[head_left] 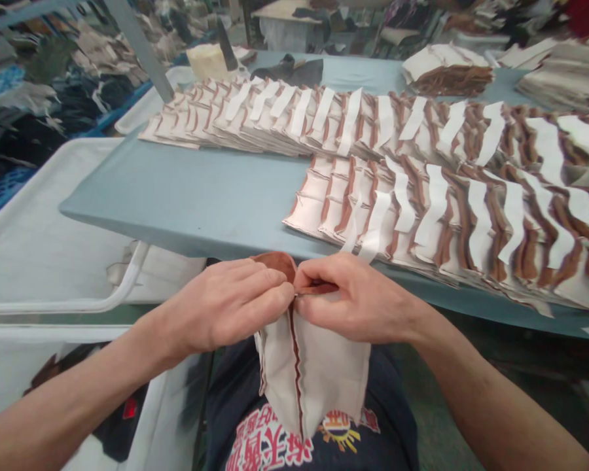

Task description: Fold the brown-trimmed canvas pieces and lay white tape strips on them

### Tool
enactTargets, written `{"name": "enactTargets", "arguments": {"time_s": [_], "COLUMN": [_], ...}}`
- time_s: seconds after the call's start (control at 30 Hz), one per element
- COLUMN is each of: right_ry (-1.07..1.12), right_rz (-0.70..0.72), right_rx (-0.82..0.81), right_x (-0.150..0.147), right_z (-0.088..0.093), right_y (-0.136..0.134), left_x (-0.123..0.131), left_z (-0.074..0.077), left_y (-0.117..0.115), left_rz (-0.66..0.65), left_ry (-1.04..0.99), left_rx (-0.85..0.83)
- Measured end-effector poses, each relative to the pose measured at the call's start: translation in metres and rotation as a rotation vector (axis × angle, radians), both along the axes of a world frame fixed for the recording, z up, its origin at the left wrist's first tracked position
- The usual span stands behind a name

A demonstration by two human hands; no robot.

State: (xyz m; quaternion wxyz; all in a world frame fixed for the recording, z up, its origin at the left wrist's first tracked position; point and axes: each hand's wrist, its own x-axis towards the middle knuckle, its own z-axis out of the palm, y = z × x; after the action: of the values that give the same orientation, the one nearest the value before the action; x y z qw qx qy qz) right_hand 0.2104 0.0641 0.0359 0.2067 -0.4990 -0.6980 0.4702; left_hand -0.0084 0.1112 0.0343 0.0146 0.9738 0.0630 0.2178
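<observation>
A cream fabric piece (326, 366) with a dark reddish-brown seam down its middle hangs in front of the dark printed apron. Its brown inner side shows at the top edge. My left hand (230, 297) grips that top edge just left of the seam, fingers pressed together. Right beside it, my right hand (356, 294) pinches the edge on the other side of the seam, thumb against the fingers. The two hands nearly touch at the seam.
Overlapping rows of cream-and-brown pieces (314, 196) with white strips lie on the blue-covered table (177, 196). More stacks (446, 69) sit at its back right. White trays (53, 196) stand at the left; a metal post (140, 46) rises behind.
</observation>
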Motion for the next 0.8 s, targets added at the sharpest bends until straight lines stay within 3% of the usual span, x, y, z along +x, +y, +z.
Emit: {"name": "enactTargets", "arguments": {"time_s": [0.13, 0.4, 0.63, 0.73, 0.8], "right_ry": [0.254, 0.502, 0.454, 0.370, 0.279], "right_rz": [-0.010, -0.132, -0.140, -0.122, -0.119], "right_rx": [-0.272, -0.507, -0.415, -0.266, -0.109], "right_x": [0.004, 0.002, 0.007, 0.007, 0.006], "right_z": [-0.003, -0.016, -0.007, -0.003, 0.000], "right_y": [0.002, 0.000, -0.007, -0.011, -0.013], "left_x": [0.003, 0.009, 0.003, 0.002, 0.002], "left_z": [0.003, 0.006, -0.011, -0.009, -0.001], "left_y": [0.002, 0.004, -0.006, -0.011, -0.009], "left_rz": [-0.063, -0.064, -0.017, 0.070, 0.143], "left_ry": [0.008, 0.024, -0.120, -0.174, -0.102], "left_rx": [0.075, 0.085, -0.127, -0.405, -0.589]}}
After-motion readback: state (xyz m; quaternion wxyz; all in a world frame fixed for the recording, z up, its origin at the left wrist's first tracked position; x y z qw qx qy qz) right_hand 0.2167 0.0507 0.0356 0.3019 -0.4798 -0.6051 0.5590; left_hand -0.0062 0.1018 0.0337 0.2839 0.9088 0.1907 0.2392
